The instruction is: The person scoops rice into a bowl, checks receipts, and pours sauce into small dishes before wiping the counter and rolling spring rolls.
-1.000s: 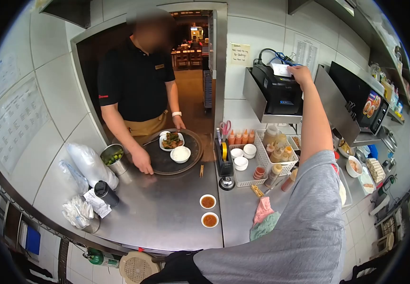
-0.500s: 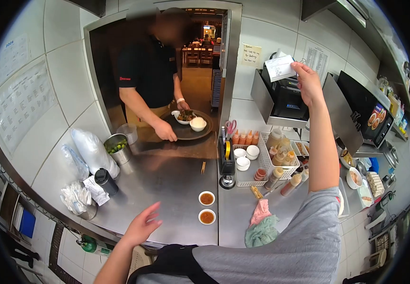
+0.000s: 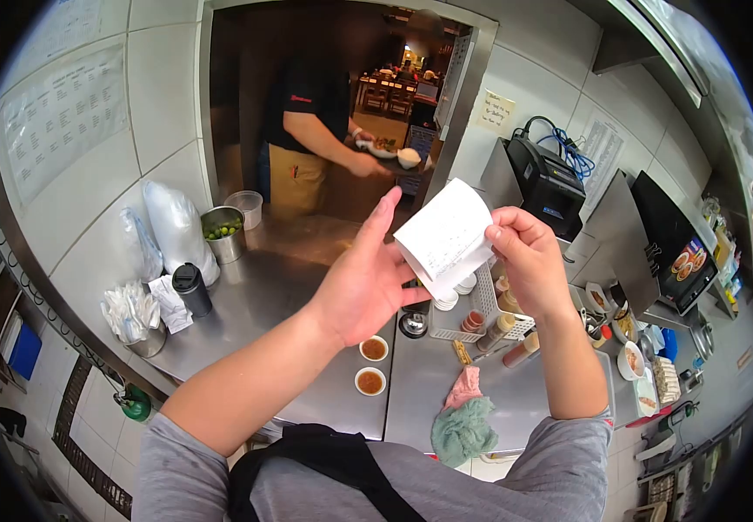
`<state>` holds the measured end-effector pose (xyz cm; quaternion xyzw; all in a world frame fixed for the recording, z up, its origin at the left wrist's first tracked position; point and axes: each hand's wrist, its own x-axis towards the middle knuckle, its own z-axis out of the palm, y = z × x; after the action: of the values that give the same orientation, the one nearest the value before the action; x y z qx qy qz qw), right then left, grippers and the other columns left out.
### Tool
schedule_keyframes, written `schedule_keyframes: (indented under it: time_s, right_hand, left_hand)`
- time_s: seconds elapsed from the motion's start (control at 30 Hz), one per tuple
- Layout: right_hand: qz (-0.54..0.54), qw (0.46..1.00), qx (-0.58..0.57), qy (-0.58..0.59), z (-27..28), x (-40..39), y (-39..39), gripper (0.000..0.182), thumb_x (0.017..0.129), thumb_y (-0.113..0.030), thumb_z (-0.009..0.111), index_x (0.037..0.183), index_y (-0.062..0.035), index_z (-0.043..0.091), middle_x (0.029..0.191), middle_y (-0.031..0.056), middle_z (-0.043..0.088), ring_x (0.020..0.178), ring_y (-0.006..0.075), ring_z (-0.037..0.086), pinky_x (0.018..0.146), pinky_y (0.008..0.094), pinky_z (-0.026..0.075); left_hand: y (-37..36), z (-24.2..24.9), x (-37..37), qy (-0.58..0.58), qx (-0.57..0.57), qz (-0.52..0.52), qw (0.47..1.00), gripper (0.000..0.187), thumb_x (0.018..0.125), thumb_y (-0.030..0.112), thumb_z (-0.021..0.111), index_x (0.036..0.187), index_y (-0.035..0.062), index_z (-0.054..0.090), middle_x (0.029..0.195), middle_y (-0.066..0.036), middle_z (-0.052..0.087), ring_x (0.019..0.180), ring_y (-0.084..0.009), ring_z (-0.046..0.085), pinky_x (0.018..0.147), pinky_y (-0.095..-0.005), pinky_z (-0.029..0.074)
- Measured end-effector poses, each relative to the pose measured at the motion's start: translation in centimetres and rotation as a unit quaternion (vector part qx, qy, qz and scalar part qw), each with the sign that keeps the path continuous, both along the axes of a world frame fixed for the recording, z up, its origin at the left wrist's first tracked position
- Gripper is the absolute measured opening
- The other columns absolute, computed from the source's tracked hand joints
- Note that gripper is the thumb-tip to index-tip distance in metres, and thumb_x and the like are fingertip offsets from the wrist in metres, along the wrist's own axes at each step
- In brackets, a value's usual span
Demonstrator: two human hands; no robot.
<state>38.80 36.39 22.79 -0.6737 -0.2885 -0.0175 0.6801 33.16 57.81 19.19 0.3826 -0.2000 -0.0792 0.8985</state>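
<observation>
A white paper slip (image 3: 446, 235) with faint print hangs in front of me, its right edge pinched between the thumb and fingers of my right hand (image 3: 529, 261). My left hand (image 3: 363, 278) is raised at the slip's left side, palm toward it, with thumb and fingers spread; whether the fingertips behind the paper touch it I cannot tell. Below my left hand, two small white bowls of reddish-brown sauce (image 3: 374, 348) (image 3: 369, 381) sit on the steel counter (image 3: 307, 400).
Beyond the counter a person (image 3: 316, 122) holds a dark tray (image 3: 407, 165) with dishes. At left stand a pot of green fruit (image 3: 223, 233) and a black-lidded cup (image 3: 190, 289). Sauce bottles (image 3: 522, 350), cloths (image 3: 463, 428), a bell (image 3: 413, 324) and a printer (image 3: 546, 187) are at right.
My right hand has brought the slip down and left from beside the printer. My left hand has risen to it. The person has turned and moved back with the tray.
</observation>
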Motion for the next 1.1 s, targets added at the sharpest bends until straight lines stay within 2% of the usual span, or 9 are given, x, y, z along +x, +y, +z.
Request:
schedule_keyframes:
  time_s: [0.27,0.5,0.57,0.7,0.83,0.9,0.93,1.03,1.1]
  right_hand:
    - [0.002,0.997,-0.01,-0.071,0.2,-2.1,3.3,0.007,0.095,-0.008,0.064,0.096,-0.0018,0.061,0.075,-0.0046,0.057,0.071,0.0029,0.054,0.066,0.0205,0.046]
    - [0.028,0.995,-0.034,-0.09,0.0,-2.2,6.5,0.005,0.095,-0.008,0.062,0.092,-0.0053,0.059,0.07,-0.01,0.042,0.064,-0.0001,0.035,0.058,0.0196,0.03]
    - [0.037,0.994,-0.047,-0.096,0.2,-2.4,7.4,0.005,0.095,-0.008,0.062,0.092,-0.0055,0.059,0.071,-0.0103,0.041,0.065,0.0,0.034,0.059,0.0194,0.029]
    - [0.064,0.989,-0.062,-0.117,0.3,-2.5,8.6,0.005,0.095,-0.009,0.062,0.095,-0.0055,0.059,0.072,-0.0113,0.037,0.067,-0.0002,0.033,0.06,0.0191,0.028]
    - [0.082,0.986,-0.072,-0.129,0.5,-3.0,9.9,0.007,0.093,-0.009,0.065,0.097,-0.0045,0.062,0.072,-0.0085,0.039,0.066,0.0024,0.034,0.06,0.0204,0.029]
    - [0.034,0.913,-0.172,-0.37,0.8,-3.1,10.6,0.01,0.09,-0.009,0.069,0.097,-0.0033,0.066,0.072,-0.0029,0.043,0.065,0.0073,0.038,0.059,0.023,0.032]
    - [0.023,0.904,-0.188,-0.384,1.1,-3.8,10.8,0.01,0.088,-0.009,0.071,0.095,-0.0024,0.069,0.074,0.0023,0.047,0.066,0.0117,0.044,0.06,0.0256,0.036]
    - [0.025,0.926,-0.185,-0.329,1.5,-3.9,11.3,0.01,0.088,-0.009,0.071,0.093,-0.0009,0.07,0.075,0.0037,0.05,0.067,0.0121,0.046,0.06,0.027,0.038]
    - [0.044,0.934,-0.187,-0.302,1.5,-3.6,11.3,0.011,0.091,-0.01,0.069,0.093,0.0012,0.069,0.077,0.0016,0.053,0.069,0.0078,0.048,0.061,0.0243,0.039]
  left_hand:
    - [3.9,1.8,-2.9,-0.11,0.048,0.089,0.989,0.068,0.102,0.031,0.052,0.157,0.0159,0.016,0.144,-0.013,0.049,0.127,-0.0248,0.053,0.105,-0.0469,0.043]
    - [6.1,2.4,-4.9,-0.059,0.095,0.179,0.977,0.054,0.101,0.02,0.055,0.15,0.0126,0.033,0.133,-0.01,0.056,0.12,-0.0185,0.056,0.1,-0.0403,0.046]
    - [6.7,2.3,-5.1,-0.052,0.067,0.207,0.975,0.051,0.099,0.016,0.059,0.145,0.0081,0.039,0.124,-0.01,0.062,0.113,-0.0168,0.06,0.094,-0.0349,0.051]
    - [7.8,2.0,-5.6,-0.057,0.065,0.233,0.969,0.046,0.099,0.015,0.059,0.142,0.0079,0.042,0.122,-0.01,0.063,0.113,-0.016,0.061,0.092,-0.0337,0.052]
    - [8.5,2.0,-6.3,-0.061,0.087,0.27,0.957,0.04,0.1,0.013,0.057,0.138,0.0078,0.046,0.12,-0.009,0.064,0.112,-0.0152,0.061,0.092,-0.0333,0.052]
    - [8.9,2.1,-6.6,-0.064,0.088,0.283,0.953,0.038,0.1,0.011,0.056,0.137,0.0079,0.046,0.12,-0.008,0.064,0.111,-0.0147,0.061,0.092,-0.0331,0.052]
    - [9.2,2.0,-6.7,-0.058,0.077,0.289,0.953,0.036,0.101,0.01,0.054,0.137,0.0076,0.047,0.121,-0.009,0.064,0.11,-0.0144,0.061,0.092,-0.0329,0.052]
    - [10.3,1.9,-7.2,-0.056,0.067,0.313,0.946,0.029,0.103,0.005,0.047,0.132,0.0061,0.049,0.125,-0.011,0.063,0.112,-0.0148,0.061,0.094,-0.0313,0.051]
    - [11.7,0.7,-6.1,-0.145,0.129,0.396,0.898,0.023,0.104,0.008,0.044,0.125,0.0068,0.052,0.133,-0.012,0.058,0.114,-0.0167,0.06,0.097,-0.0329,0.049]
